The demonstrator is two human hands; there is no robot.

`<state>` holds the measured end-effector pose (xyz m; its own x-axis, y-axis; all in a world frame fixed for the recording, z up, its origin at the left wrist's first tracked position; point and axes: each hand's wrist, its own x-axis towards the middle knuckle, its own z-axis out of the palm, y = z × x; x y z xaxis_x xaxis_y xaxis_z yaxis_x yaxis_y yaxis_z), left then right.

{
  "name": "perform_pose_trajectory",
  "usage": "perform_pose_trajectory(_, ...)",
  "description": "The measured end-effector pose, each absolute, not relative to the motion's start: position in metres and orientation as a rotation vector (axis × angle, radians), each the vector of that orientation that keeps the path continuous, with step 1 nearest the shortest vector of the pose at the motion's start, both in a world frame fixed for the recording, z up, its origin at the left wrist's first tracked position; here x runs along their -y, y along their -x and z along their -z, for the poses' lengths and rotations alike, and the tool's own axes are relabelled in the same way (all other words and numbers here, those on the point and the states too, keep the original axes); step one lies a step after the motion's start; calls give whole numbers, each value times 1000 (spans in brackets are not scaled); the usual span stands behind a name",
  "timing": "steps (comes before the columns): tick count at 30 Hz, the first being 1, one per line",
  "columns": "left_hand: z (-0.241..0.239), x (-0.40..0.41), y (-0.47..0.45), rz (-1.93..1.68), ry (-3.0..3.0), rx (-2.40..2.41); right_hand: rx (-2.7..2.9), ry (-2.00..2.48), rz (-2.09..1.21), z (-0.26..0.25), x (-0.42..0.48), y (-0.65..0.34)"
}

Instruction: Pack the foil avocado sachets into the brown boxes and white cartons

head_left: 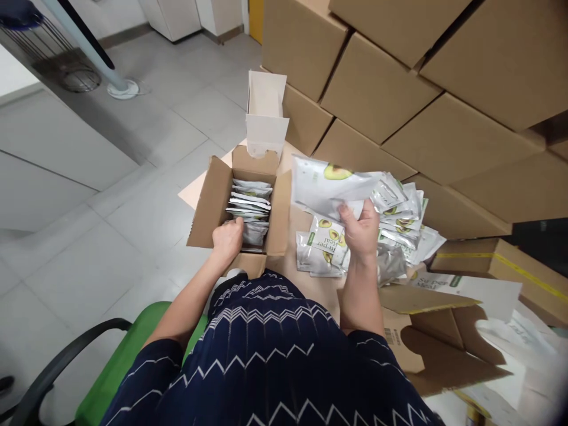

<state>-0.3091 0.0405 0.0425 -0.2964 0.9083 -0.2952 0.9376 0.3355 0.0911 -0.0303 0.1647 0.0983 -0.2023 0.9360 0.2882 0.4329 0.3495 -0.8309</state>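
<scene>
An open cardboard box [213, 201] stands in front of me, filled with several silver avocado-print packets [249, 204] set on edge. My left hand [228, 238] reaches into its near end, fingers curled against the packets; what it holds I cannot make out. My right hand [361, 228] is raised and closed on a fanned bunch of the same packets [328, 186]. Under that hand a loose heap of packets [402, 228] lies on flat cardboard [306, 278].
A small white carton [266, 115] stands open behind the box. Stacked brown cartons [399, 89] wall the right side. Flattened cardboard and white cartons [448, 331] lie at my right. Green chair seat [128, 349] below me, tiled floor and a stand base [122, 89] on the left.
</scene>
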Motion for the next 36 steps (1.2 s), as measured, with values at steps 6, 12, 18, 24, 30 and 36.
perform_pose_trajectory(6, -32, -35, 329, -386, -1384, -2104, 2297, 810, -1252, -123, -151, 81)
perform_pose_trajectory(12, -10, -20, 332, -1183, -879, -1744, 2718, 678, -1154, -127, -154, 106)
perform_pose_trajectory(18, -15, -5, 321, -1179, -1062, -1963, 2966, 669, -936, -130, -158, 121)
perform_pose_trajectory(24, -39, 1, 311, -957, -1368, -2236, 3172, 700, -793, -101, -135, 165)
perform_pose_trajectory(30, -48, 11, 319, -992, -1493, -2266, 3356, 642, -626, -82, -116, 184)
perform_pose_trajectory(36, -47, 13, 325, -437, -1667, -2177, 3438, 641, -554, -87, -112, 187)
